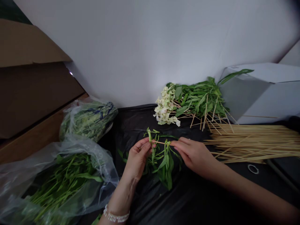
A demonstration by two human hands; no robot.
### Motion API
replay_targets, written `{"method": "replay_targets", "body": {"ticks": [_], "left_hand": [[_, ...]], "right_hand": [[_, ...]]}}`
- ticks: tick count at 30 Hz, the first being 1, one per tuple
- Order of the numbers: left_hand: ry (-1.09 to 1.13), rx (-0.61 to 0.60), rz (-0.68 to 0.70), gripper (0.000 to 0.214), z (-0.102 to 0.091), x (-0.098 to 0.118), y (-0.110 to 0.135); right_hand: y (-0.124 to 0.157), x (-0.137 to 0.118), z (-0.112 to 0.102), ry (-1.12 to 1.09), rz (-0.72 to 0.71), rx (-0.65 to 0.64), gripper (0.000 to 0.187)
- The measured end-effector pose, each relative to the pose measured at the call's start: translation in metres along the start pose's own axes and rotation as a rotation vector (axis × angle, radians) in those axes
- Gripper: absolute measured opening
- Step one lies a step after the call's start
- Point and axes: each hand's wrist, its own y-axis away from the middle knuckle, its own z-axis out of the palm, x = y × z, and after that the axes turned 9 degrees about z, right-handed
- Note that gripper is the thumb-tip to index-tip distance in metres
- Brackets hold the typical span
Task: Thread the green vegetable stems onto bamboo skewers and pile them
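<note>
My left hand (140, 152), with a beaded bracelet (116, 217) on its wrist, pinches a piece of green vegetable stem (149, 135). A thin wooden skewer (160, 142) spans the gap between my hands, its left end at that stem. My right hand (192, 155) is closed around the skewer's other side. Leafy greens (167, 167) hang from the skewer close to my right fingertips. Whether the left tip has passed through the stem is hidden by my fingers. More leaves lie beneath my hands on black plastic sheeting (138, 120).
Bundled skewers (255, 142) lie to the right near a ring (253, 169). Skewered greens (199, 95) and pale, ruffled pieces (166, 104) are piled at the back beside a white box (253, 93). On the left are an open bag of greens (70, 178), another bag (89, 120) and cardboard (35, 87).
</note>
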Motion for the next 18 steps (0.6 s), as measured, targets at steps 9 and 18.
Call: {"method": "replay_targets", "body": {"ticks": [9,18], "left_hand": [[-0.041,0.017,0.031,0.034,0.0007,-0.0016,0.0006],[-0.088,0.013,0.038,0.033,0.0006,-0.0021,0.0011]], "right_hand": [[0.0006,-0.0001,-0.0001,0.052,-0.005,0.019,0.033],[0.0008,0.0008,0.0013,0.072,0.013,0.024,0.034]]}}
